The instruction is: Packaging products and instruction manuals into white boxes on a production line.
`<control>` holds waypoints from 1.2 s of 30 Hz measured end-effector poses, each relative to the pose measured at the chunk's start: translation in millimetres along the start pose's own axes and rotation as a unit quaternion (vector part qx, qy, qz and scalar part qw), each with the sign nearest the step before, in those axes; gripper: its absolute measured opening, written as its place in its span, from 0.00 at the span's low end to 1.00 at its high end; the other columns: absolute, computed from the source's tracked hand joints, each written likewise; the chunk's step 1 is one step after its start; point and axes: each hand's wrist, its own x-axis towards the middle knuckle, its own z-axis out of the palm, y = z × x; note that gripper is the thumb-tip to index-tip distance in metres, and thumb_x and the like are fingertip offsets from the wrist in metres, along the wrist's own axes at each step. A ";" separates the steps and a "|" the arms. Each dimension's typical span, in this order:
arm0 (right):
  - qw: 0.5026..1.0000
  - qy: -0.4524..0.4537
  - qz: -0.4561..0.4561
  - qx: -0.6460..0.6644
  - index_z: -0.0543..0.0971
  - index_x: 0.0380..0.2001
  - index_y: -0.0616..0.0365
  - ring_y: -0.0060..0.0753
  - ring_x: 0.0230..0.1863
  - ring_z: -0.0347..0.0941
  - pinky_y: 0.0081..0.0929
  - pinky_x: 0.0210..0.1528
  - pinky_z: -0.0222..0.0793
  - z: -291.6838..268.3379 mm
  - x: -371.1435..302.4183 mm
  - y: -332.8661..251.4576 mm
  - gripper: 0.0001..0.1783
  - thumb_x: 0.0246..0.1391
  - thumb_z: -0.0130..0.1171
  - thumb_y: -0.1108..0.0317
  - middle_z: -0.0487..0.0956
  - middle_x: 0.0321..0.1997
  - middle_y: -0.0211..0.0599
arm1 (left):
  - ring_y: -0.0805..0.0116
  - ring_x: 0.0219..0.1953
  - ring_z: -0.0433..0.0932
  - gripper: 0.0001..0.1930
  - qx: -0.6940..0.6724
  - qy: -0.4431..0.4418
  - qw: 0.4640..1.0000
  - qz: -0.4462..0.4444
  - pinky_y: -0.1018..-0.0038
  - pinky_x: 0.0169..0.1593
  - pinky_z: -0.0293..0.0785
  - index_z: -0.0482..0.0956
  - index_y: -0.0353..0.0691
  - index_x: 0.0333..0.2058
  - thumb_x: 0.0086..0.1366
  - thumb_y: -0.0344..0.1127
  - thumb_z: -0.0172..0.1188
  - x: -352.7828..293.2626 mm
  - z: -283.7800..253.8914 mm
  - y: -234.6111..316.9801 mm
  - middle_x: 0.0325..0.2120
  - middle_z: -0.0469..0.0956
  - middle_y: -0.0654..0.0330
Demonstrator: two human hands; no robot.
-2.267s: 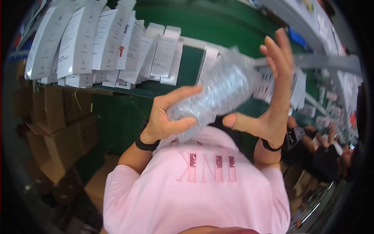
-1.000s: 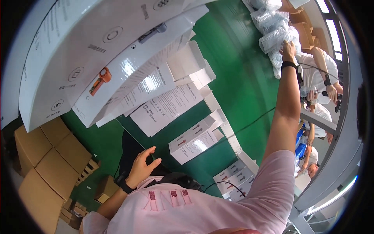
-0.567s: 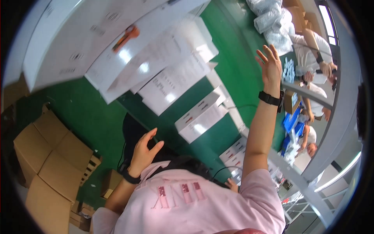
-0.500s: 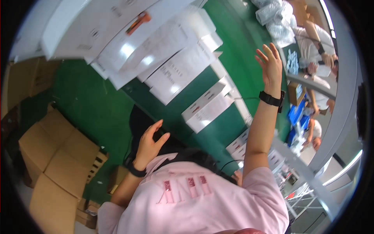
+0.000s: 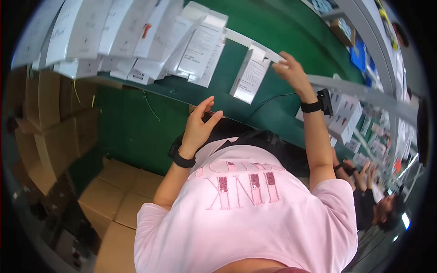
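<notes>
White carton (image 5: 250, 75): on green worktop (image 5: 223, 86), set apart from carton row (image 5: 200, 50) at its 10 o'clock; lying or standing, hard to tell.
Carton long axis: runs from between 12 and 1 down to between 6 and 7, flap end uppermost in view.
Right hand (image 5: 292, 72): half curled, fingers loosely parted, nothing seen held.
Carton from right hand: at 9 o'clock, just beside fingers; touching or not, unclear.
Left hand (image 5: 199, 127): thumb and fingers spread, nothing held, by near edge.
Carton from left hand: between 1 and 2 o'clock, farther off.
Nearer hand: right.
</notes>
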 end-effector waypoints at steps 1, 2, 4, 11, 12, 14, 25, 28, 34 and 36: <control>0.996 -0.080 -0.012 -0.034 0.67 0.58 0.63 0.30 0.46 0.73 0.27 0.46 0.69 -6.1 -11.1 32.1 0.34 0.51 0.63 0.59 0.76 0.47 0.42 | 0.62 0.51 0.74 0.25 0.010 -0.028 0.999 0.011 0.70 0.57 0.67 0.69 0.39 0.57 0.62 0.34 0.61 0.7 0.8 5.7 0.50 0.75 0.51; 0.990 -0.130 0.022 -0.047 0.68 0.58 0.62 0.32 0.46 0.73 0.27 0.47 0.69 -8.1 -34.4 27.1 0.33 0.51 0.63 0.58 0.76 0.47 0.43 | 0.62 0.51 0.73 0.25 -0.001 -0.047 0.999 0.015 0.69 0.57 0.66 0.68 0.38 0.58 0.62 0.34 0.61 1.9 2.1 10.0 0.50 0.74 0.50; 0.980 -0.188 0.037 -0.057 0.71 0.56 0.61 0.32 0.46 0.73 0.28 0.47 0.70 -5.1 -70.3 38.2 0.31 0.52 0.62 0.56 0.77 0.47 0.43 | 0.60 0.57 0.70 0.26 -0.051 -0.111 0.992 -0.004 0.70 0.59 0.64 0.68 0.35 0.57 0.62 0.35 0.61 8.1 7.3 23.0 0.52 0.72 0.46; 0.985 0.038 0.014 0.165 0.73 0.52 0.66 0.27 0.39 0.74 0.26 0.45 0.70 6.5 -185.2 72.2 0.28 0.53 0.63 0.58 0.80 0.40 0.38 | 0.65 0.51 0.73 0.25 0.035 -0.329 0.942 -0.051 0.71 0.53 0.70 0.68 0.33 0.56 0.64 0.36 0.60 31.3 24.3 37.7 0.51 0.73 0.50; 0.975 0.051 0.045 0.211 0.72 0.53 0.65 0.26 0.39 0.74 0.25 0.44 0.70 1.2 -200.7 72.2 0.28 0.53 0.63 0.58 0.80 0.40 0.38 | 0.66 0.50 0.73 0.26 0.029 -0.346 0.934 -0.081 0.72 0.53 0.69 0.67 0.34 0.57 0.64 0.37 0.60 30.4 32.2 55.4 0.50 0.74 0.52; 0.953 0.094 0.082 0.276 0.71 0.54 0.66 0.25 0.38 0.73 0.23 0.41 0.70 -4.8 -231.2 78.0 0.29 0.54 0.62 0.58 0.79 0.40 0.38 | 0.66 0.48 0.74 0.30 0.026 -0.355 0.927 -0.121 0.71 0.51 0.70 0.62 0.38 0.61 0.64 0.39 0.60 34.3 45.0 70.6 0.50 0.73 0.52; 0.919 0.262 0.103 0.277 0.74 0.52 0.65 0.24 0.42 0.74 0.24 0.44 0.71 -21.3 -325.2 134.9 0.24 0.55 0.61 0.61 0.80 0.44 0.39 | 0.48 0.60 0.60 0.50 0.143 -0.105 0.977 0.122 0.60 0.61 0.57 0.38 0.41 0.68 0.55 0.37 0.66 99.7 70.4 15.4 0.63 0.50 0.39; 0.893 0.314 0.107 0.305 0.73 0.53 0.65 0.21 0.30 0.73 0.21 0.33 0.70 -17.4 -357.0 149.6 0.28 0.52 0.63 0.58 0.80 0.34 0.33 | 0.49 0.63 0.56 0.52 0.097 -0.187 0.953 0.217 0.60 0.64 0.53 0.40 0.41 0.68 0.51 0.30 0.66 104.5 93.9 17.2 0.63 0.52 0.40; 0.809 0.433 -0.134 0.375 0.67 0.59 0.65 0.31 0.45 0.76 0.26 0.47 0.72 -84.6 -444.4 6.6 0.30 0.57 0.59 0.60 0.75 0.51 0.42 | 0.50 0.58 0.64 0.23 0.070 -0.336 0.911 0.231 0.58 0.57 0.65 0.69 0.45 0.57 0.65 0.43 0.57 92.3 129.2 30.1 0.55 0.69 0.55; 0.769 0.421 -0.260 0.406 0.63 0.60 0.68 0.38 0.46 0.76 0.32 0.49 0.72 -100.1 -467.2 -36.4 0.34 0.56 0.60 0.58 0.73 0.54 0.49 | 0.54 0.56 0.70 0.29 0.111 -0.293 0.934 0.170 0.62 0.60 0.62 0.69 0.33 0.55 0.54 0.29 0.65 39.0 132.4 85.6 0.50 0.73 0.45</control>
